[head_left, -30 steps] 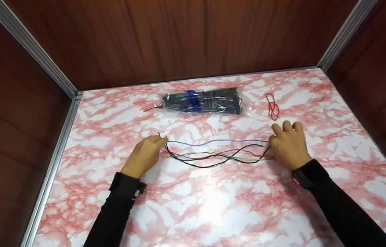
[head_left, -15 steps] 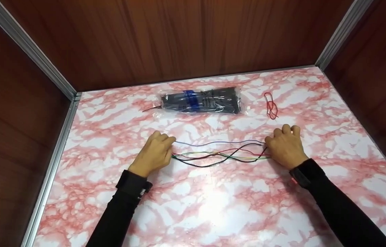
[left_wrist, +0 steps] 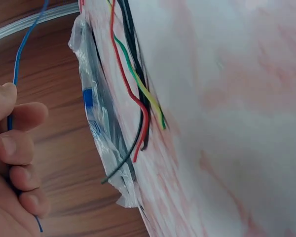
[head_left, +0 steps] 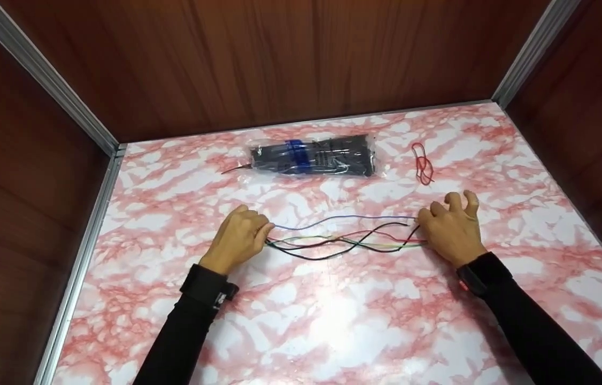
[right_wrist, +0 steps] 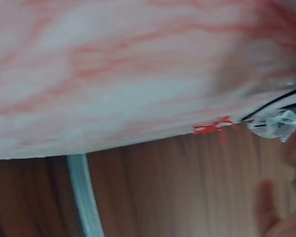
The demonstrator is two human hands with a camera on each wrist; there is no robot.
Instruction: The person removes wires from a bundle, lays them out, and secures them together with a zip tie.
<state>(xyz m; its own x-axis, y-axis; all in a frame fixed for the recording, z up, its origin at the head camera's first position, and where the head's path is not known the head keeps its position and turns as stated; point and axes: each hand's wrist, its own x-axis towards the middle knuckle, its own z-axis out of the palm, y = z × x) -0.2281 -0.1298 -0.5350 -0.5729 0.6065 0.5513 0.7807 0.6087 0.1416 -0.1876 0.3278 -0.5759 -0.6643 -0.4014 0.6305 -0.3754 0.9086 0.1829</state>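
A thin blue wire runs between my two hands, bowed gently over the table. My left hand grips its left end; in the left wrist view the fingers curl round it and a short blue tail pokes out below. At the other end, my right hand pinches the wire between thumb and index finger, the other fingers raised. Nearer to me lie loose wires: a red wire, a green-yellow wire and black wires, crossing one another on the table. Their ends pass close to both hands.
Behind the wires lies a clear plastic bag of black strips with a blue band, a thin dark strand sticking out at its left. A folded red wire rests to its right. Wooden panels enclose the marbled table.
My left hand has moved right along the wires and now holds the blue wire's end. The right hand shifted slightly left, then back right. The blue wire bows less on its right part.
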